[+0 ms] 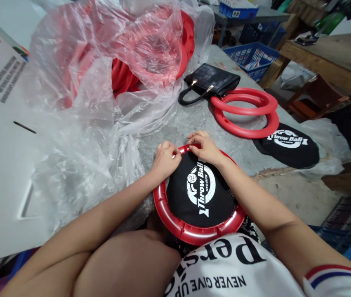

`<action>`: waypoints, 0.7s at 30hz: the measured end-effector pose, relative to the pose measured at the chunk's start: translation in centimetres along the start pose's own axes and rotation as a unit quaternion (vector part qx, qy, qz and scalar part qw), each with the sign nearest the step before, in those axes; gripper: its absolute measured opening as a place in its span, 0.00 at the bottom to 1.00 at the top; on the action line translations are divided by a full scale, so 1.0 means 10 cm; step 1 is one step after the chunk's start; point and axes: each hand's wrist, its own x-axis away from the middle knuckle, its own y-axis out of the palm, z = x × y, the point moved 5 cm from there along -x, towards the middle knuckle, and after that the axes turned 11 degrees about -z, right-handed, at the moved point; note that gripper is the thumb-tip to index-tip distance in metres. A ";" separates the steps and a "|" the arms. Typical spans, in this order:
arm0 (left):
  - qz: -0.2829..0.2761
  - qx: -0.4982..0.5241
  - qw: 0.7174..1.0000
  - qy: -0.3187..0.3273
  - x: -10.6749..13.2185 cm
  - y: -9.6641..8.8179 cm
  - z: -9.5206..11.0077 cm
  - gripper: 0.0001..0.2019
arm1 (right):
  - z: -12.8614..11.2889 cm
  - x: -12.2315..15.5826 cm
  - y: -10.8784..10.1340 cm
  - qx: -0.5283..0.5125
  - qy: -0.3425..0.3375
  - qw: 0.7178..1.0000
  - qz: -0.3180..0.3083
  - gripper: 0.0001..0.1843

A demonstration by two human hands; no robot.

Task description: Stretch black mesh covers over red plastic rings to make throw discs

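Note:
A red plastic ring (165, 210) leans on my lap and against the table edge. Inside it lies a black fabric disc (215, 208) with a white "Throw Ball" print, turned sideways. At the ring's far rim, my left hand (166, 159) is closed, thumb and forefinger pinched at the fabric's edge. Just to the right, my right hand (205, 148) curls its fingers over the same rim, with the thumb on the inner edge. Small slots show along the ring's near side. Exactly what lies under the fingertips is hidden.
Clear plastic bags (95, 123) with several red rings (159, 53) cover the table's back left. A black handbag (212, 80), two loose red rings (243, 109) and more black discs (289, 146) lie at the right. A white printed box (2, 165) stands left.

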 end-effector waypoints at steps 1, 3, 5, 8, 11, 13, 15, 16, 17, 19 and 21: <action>-0.001 -0.003 1.000 -0.003 0.00 0.02 0.00 0.08 | -0.01 -0.01 0.03 0.004 -0.001 1.000 -0.025 0.07; -0.006 -0.004 1.000 -0.016 -0.02 0.05 0.00 0.07 | -0.02 -0.04 0.09 0.014 0.010 0.997 -0.077 0.07; -0.008 -0.002 0.999 -0.032 -0.05 0.07 0.00 0.07 | 0.00 -0.07 0.14 0.021 0.024 0.993 -0.115 0.07; -0.009 0.012 0.999 -0.049 -0.09 0.08 -0.01 0.05 | 0.02 -0.10 0.17 0.025 0.031 0.989 -0.141 0.05; -0.004 0.042 0.997 -0.059 -0.11 0.09 -0.04 0.04 | 0.06 -0.13 0.19 0.005 0.034 0.988 -0.148 0.02; 0.003 0.065 0.996 -0.066 -0.11 0.09 -0.07 0.04 | 0.09 -0.14 0.19 -0.018 0.037 0.989 -0.144 0.01; 0.013 0.082 0.994 -0.069 -0.12 0.10 -0.09 0.04 | 0.11 -0.15 0.20 -0.037 0.039 0.989 -0.138 0.01; 0.016 0.087 0.994 -0.069 -0.12 0.10 -0.10 0.04 | 0.12 -0.15 0.20 -0.043 0.040 0.989 -0.134 0.02; 0.018 0.091 0.993 -0.069 -0.12 0.10 -0.11 0.04 | 0.13 -0.15 0.20 -0.046 0.041 0.989 -0.131 0.02; 0.020 0.093 0.993 -0.069 -0.12 0.11 -0.12 0.04 | 0.13 -0.14 0.20 -0.047 0.042 0.990 -0.126 0.02; 0.021 0.093 0.993 -0.069 -0.12 0.10 -0.11 0.04 | 0.13 -0.14 0.20 -0.045 0.043 0.990 -0.123 0.02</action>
